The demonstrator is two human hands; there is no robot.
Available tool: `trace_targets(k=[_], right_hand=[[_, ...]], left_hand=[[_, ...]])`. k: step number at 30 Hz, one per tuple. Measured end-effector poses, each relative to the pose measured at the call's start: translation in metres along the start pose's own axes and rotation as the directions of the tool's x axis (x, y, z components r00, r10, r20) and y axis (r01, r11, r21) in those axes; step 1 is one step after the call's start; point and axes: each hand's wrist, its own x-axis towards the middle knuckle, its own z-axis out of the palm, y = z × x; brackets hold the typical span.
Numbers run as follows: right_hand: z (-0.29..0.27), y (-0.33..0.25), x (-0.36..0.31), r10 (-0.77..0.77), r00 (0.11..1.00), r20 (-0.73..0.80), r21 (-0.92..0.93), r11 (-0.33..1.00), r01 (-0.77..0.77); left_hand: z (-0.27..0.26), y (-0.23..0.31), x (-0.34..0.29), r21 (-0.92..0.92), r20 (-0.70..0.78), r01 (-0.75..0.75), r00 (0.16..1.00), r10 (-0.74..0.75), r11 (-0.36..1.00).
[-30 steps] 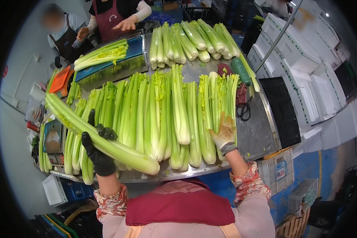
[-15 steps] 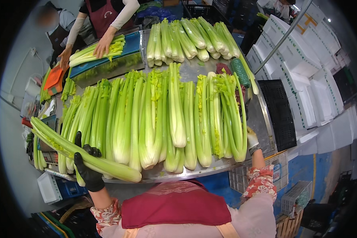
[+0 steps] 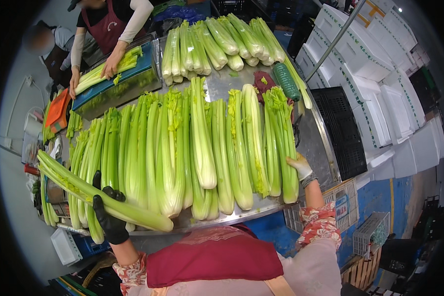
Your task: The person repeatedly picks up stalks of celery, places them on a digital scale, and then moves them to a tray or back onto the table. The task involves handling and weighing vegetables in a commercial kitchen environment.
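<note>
With the clock read from the middle of the view, the black-gloved left hand [image 3: 108,207] was at eight o'clock, its fingers wrapped around a celery bunch [image 3: 138,212]. That bunch slanted, stalk tips toward ten o'clock and pale base toward four, in front of the leftmost bunches.

The right hand [image 3: 301,167], in a pale glove, was between three and four o'clock, touching the right side of the row's end bunch [image 3: 283,143]; whether its fingers gripped or merely rested, I could not tell. The end bunch's leaves pointed to twelve o'clock, its base to six.

A celery row [image 3: 133,163] stretched across the metal counter [image 3: 314,153], with one bunch [image 3: 203,138] lying on top of the others. A celery pile [image 3: 212,47] was at twelve o'clock, a maroon cloth [image 3: 264,81] at one and a black crate [image 3: 338,130] at three. At ten o'clock, a co-worker's hands [image 3: 112,61] touched celery on a blue-topped box [image 3: 116,86].
</note>
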Motion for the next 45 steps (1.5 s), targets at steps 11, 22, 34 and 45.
trace_targets(k=[11, 22, 34, 45], right_hand=[[0.13, -0.067, -0.03, -0.282, 0.908, 0.309, 0.694, 0.72, -0.013], [0.473, -0.135, -0.164, -0.265, 0.518, 0.813, 0.388, 0.91, -0.143], [0.742, -0.039, -0.284, 0.02, 0.237, 0.971, -0.005, 0.998, -0.063], [0.87, -0.076, -0.221, 0.105, 0.455, 0.884, -0.06, 0.992, -0.113]], left_hand=[[0.002, 0.007, -0.026, -0.015, -0.134, 0.111, 0.985, -0.112, 0.994], [-0.137, 0.06, -0.096, 0.338, -0.141, -0.122, 0.974, 0.178, 0.933], [-0.304, 0.216, -0.169, 0.293, -0.288, -0.113, 0.937, 0.201, 0.949], [-0.423, 0.262, -0.006, 0.561, -0.075, -0.161, 0.967, 0.244, 0.812]])
